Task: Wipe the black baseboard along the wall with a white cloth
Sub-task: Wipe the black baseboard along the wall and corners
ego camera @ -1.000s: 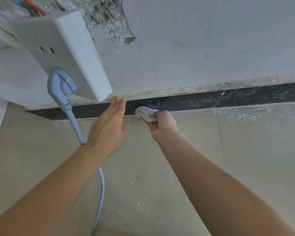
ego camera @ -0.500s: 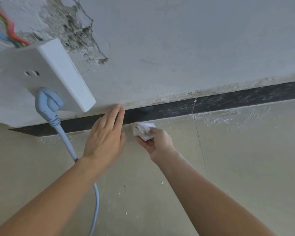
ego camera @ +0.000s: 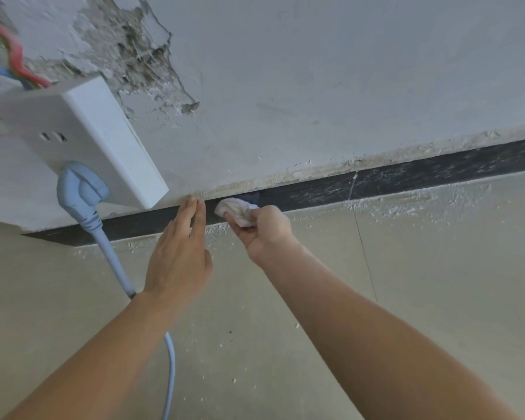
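Observation:
A black baseboard (ego camera: 315,192) runs along the foot of the grey plastered wall, streaked with white dust to the right. My right hand (ego camera: 264,231) grips a crumpled white cloth (ego camera: 235,209) and holds it against the baseboard. My left hand (ego camera: 179,253) lies flat with straight fingers, its fingertips touching the baseboard's top edge just left of the cloth.
A white socket box (ego camera: 82,137) hangs loose from the wall at upper left, with coloured wires (ego camera: 12,59) above it. A pale blue plug (ego camera: 79,189) sits in it and its cable (ego camera: 170,374) trails down over the beige floor. Plaster crumbs (ego camera: 406,207) lie along the baseboard.
The cloth in my right hand dropped off the baseboard to the floor edge, then came back up onto it. My left hand stayed by the baseboard. The view tilted upward.

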Action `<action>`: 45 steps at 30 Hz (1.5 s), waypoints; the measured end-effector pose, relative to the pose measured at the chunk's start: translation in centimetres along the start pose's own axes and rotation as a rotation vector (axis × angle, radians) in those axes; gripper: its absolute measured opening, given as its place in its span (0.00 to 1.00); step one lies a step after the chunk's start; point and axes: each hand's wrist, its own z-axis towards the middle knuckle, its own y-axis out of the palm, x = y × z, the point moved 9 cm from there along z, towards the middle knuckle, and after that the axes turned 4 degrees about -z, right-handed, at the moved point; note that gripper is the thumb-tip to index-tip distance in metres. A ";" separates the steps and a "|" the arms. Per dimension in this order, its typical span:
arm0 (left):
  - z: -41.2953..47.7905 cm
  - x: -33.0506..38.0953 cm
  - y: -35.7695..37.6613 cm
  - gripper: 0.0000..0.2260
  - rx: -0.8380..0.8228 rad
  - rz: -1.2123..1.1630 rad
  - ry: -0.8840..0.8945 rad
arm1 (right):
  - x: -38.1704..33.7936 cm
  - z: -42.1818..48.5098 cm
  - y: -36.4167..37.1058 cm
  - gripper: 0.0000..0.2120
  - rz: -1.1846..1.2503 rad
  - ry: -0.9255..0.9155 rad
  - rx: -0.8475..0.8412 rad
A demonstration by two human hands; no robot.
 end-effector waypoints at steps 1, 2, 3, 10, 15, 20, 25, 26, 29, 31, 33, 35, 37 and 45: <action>-0.1 0.0 0.0 0.34 0.000 -0.003 -0.005 | -0.8 -0.4 -0.6 0.16 0.029 0.000 0.008; -0.1 0.1 0.0 0.34 0.000 -0.006 -0.008 | -1.7 -1.0 -1.3 0.16 0.059 -0.013 0.006; -0.2 0.1 0.1 0.35 -0.003 -0.008 -0.010 | -2.6 -1.5 -2.0 0.16 0.098 -0.039 -0.001; -0.2 0.4 0.2 0.37 -0.008 -0.047 -0.015 | -5.1 -3.7 -7.3 0.12 0.284 -0.159 0.069; -0.2 0.8 0.6 0.38 -0.012 -0.073 -0.039 | 0.3 -2.0 -5.1 0.13 -0.101 0.041 0.040; 0.0 0.8 0.7 0.40 -0.019 -0.029 -0.054 | -4.9 -1.3 -4.8 0.16 0.044 -0.043 0.062; -0.2 1.7 0.9 0.41 0.013 0.025 -0.081 | -10.2 -3.2 -9.4 0.17 0.165 -0.180 0.109; -0.1 2.3 0.5 0.42 0.050 0.054 -0.051 | -11.0 -3.8 -10.3 0.16 0.237 -0.225 0.109; 0.4 5.5 -0.7 0.41 0.195 0.169 0.199 | -11.7 -5.4 -12.5 0.13 0.350 -0.307 0.123; 1.0 8.1 -1.8 0.38 0.297 0.267 0.396 | -10.2 -5.5 -12.9 0.13 0.266 -0.263 0.156; 2.0 10.6 -2.8 0.35 0.393 0.395 0.544 | -7.6 -4.4 -11.7 0.14 0.127 -0.169 0.126; 3.1 12.6 -3.6 0.32 0.450 0.535 0.632 | -5.0 -3.1 -9.5 0.14 -0.001 -0.088 0.069; 4.0 13.5 -4.1 0.30 0.487 0.679 0.655 | -3.7 -1.7 -7.9 0.15 -0.094 -0.059 0.059; 5.2 13.1 -4.5 0.27 0.556 0.793 0.657 | -9.2 0.0 -9.4 0.20 -0.106 -0.203 0.158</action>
